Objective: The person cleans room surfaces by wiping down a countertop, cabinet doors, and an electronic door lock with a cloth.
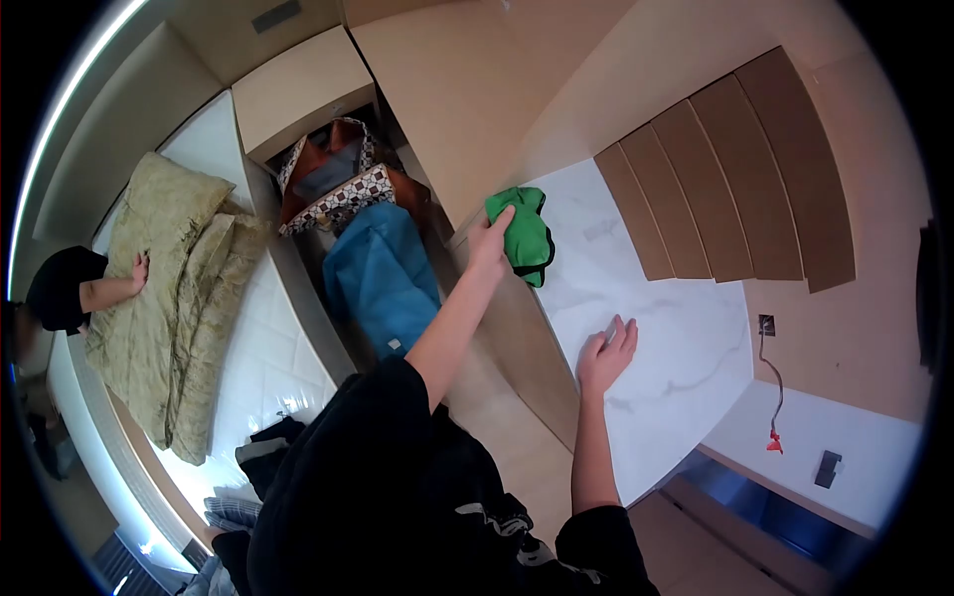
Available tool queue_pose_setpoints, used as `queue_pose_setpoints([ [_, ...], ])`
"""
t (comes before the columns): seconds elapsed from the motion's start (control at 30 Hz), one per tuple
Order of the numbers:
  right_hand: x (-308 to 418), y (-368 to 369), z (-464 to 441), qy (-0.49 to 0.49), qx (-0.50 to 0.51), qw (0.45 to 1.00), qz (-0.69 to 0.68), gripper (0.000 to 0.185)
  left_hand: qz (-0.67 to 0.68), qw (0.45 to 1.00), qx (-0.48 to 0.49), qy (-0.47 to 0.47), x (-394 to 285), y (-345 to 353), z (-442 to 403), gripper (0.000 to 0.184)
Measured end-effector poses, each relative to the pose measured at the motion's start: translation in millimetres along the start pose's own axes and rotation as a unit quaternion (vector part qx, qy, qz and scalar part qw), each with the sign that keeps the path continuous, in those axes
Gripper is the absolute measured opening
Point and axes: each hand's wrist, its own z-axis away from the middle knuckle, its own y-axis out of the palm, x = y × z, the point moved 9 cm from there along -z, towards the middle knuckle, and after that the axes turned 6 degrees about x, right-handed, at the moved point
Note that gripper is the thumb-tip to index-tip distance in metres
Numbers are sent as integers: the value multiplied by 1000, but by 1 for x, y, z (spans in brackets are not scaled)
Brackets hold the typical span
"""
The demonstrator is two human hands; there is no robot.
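The green cloth (530, 238), soft and crumpled with black edging, lies at the upper-left corner of the counter (666, 363), partly over its left edge. The left hand (489, 241) pinches its near side, thumb on top. Farther down that edge, the right hand (608, 358) is over the surface, holding nothing, its fingers loosely bent and slightly apart; I can't tell whether it touches.

The counter's top is smooth and white with grey marbling, its side pale wood grain. Flat brown panels (730, 184) overlap in a stepped row across its upper-right edge, covering part of it. Past its right corner, a thin cable (778, 382) with a red end hangs from a wall box (766, 325), and a dark plate (828, 469) sits on a white ledge (790, 442).

Left of the counter, a slack blue bag (381, 268) sits below a brown bag with checked trim (343, 204); the left forearm crosses in front of the blue one's lower side. Beyond them, a rumpled, olive-gold quilt (179, 298) lies folded on a pale mattress (263, 338), another person's hand (140, 273) resting on it. The dark heap (268, 447) near the mattress's lower end looks like clothing, perhaps.
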Motion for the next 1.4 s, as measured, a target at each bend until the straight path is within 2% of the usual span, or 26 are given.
queue_pose_setpoints([
  [0.07, 3, 2, -3, 1, -1, 1000, 9, 42, -90, 994, 13, 54, -3, 4, 7, 35],
  [0.1, 2, 1, 1, 5, 1, 1000, 20, 42, -88, 995, 6, 50, 9, 2, 15, 35],
  [0.17, -2, 4, 4, 4, 7, 1000, 13, 41, -191, 978, -28, 74, 24, 4, 37, 37],
  [0.23, -2, 7, 0, -7, 12, 1000, 1, 41, -187, 980, -15, 66, 44, 9, 66, 37],
  [0.3, -9, 2, 3, 17, -12, 997, -79, 38, -182, 983, 17, 20, 78, 6, 92, 36],
  [0.37, -14, 5, 2, 6, 8, 998, -69, 38, -235, 969, 78, -20, 103, 8, 121, 38],
  [0.4, -17, 7, 2, 0, 18, 998, -59, 38, -230, 970, 71, -21, 110, 3, 131, 38],
  [0.47, -19, 9, 4, -2, 34, 998, -55, 38, -244, 960, 128, -45, 127, 7, 144, 41],
  [0.6, -15, 7, 4, 1, 48, 997, -56, 37, -200, 962, 155, -99, 128, -5, 138, 44],
  [0.67, -14, 10, 3, 7, 46, 998, -50, 37, -280, 942, 121, -143, 107, -28, 134, 45],
  [0.73, -18, 11, 3, 18, 44, 998, -45, 38, -309, 948, 64, -51, 82, -72, 116, 29],
  [0.8, -14, 10, 2, 23, 46, 998, -44, 38, -225, 968, -62, 95, 52, -127, 91, 21],
  [0.87, -10, 7, 3, 28, 48, 998, -41, 38, -239, 941, -150, 186, 10, -146, 75, 16],
  [0.97, -8, 9, 4, 44, 50, 997, -45, 37, -288, 923, -197, 164, 18, -123, 40, 24],
  [1.03, -6, 8, 3, 40, 54, 997, -24, 37, -302, 934, -140, 130, 50, -74, 21, 28],
  [1.07, -5, 8, 3, 38, 55, 998, -22, 37, -265, 940, -151, 156, 58, -59, 23, 34],
  [1.1, -5, 8, 4, 46, 57, 997, -39, 37, -227, 943, -162, 181, 62, -48, 33, 41],
  [1.2, -9, 12, 3, 41, 61, 996, -48, 37, -229, 954, -70, 179, 56, -15, 87, 49],
  [1.33, -7, 11, 4, 50, 71, 995, -53, 39, -212, 957, -1, 197, 78, -1, 113, 52],
  [1.4, -7, 12, 5, 35, 75, 995, -49, 39, -221, 949, -11, 225, 80, -5, 101, 53],
])
